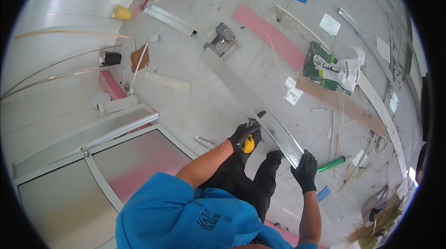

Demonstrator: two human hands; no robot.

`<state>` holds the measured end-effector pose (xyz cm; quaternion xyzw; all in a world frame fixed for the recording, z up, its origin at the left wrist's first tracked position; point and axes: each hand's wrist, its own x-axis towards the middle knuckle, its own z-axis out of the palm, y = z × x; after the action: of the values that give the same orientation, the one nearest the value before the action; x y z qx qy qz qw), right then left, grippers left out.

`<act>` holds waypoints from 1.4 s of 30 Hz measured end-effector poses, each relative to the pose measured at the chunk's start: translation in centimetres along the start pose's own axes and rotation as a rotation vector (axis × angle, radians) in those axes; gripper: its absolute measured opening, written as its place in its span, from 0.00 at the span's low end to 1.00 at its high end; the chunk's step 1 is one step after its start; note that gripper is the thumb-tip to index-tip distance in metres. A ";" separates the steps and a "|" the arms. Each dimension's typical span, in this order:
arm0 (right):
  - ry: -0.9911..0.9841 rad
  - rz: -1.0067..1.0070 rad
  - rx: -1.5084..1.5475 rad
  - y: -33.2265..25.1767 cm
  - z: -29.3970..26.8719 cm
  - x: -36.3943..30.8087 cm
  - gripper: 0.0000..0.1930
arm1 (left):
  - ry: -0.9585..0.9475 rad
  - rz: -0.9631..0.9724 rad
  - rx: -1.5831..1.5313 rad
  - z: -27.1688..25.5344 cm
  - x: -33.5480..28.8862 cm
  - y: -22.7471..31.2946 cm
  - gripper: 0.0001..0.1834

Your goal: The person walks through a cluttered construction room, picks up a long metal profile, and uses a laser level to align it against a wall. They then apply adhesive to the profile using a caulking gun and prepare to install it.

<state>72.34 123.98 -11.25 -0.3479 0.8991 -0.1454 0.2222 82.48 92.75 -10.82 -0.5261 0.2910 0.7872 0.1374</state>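
A long, flat grey metal strip (237,88) runs diagonally in front of me, from the far middle down to the near right. My right hand (305,171), in a black glove, is closed around its near end. My left hand (242,136), also gloved in black, is closed beside the strip's left edge. In it is a rounded yellow tape measure (248,144), partly covered by the glove. A small dark and silver piece shows at the left fingers, too small to make out. The strip's far end lies by a grey nail gun (221,38).
A green and white bag (329,68), a pink strip (272,37) and a brown board (343,102) lie on the floor to the right. A green tube (331,164) lies by my right hand. Frosted framed panels (138,158) stand left; a yellow container (122,13) sits further back.
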 end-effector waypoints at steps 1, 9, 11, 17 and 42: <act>0.008 -0.012 -0.009 0.0 0.4 0.2 0.38 | 0.005 0.042 0.050 -0.8 -0.2 -0.4 0.14; -0.053 0.016 -0.080 1.1 0.9 1.1 0.41 | 0.067 -0.093 0.237 -5.2 -2.1 -2.7 0.20; -0.063 0.039 -0.081 1.2 1.0 1.6 0.41 | 0.045 -0.096 0.341 -6.0 -1.9 -3.1 0.21; -0.067 0.061 -0.091 1.8 2.4 2.4 0.40 | 0.010 -0.108 0.567 -8.5 -0.6 -5.7 0.25; -0.196 0.117 -0.155 5.9 9.7 6.1 0.36 | -0.063 -0.428 0.481 -11.0 2.0 -9.7 0.22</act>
<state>69.91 122.94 -23.88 -0.3237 0.9003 -0.0279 0.2896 94.91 93.67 -18.75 -0.5030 0.3473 0.6651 0.4291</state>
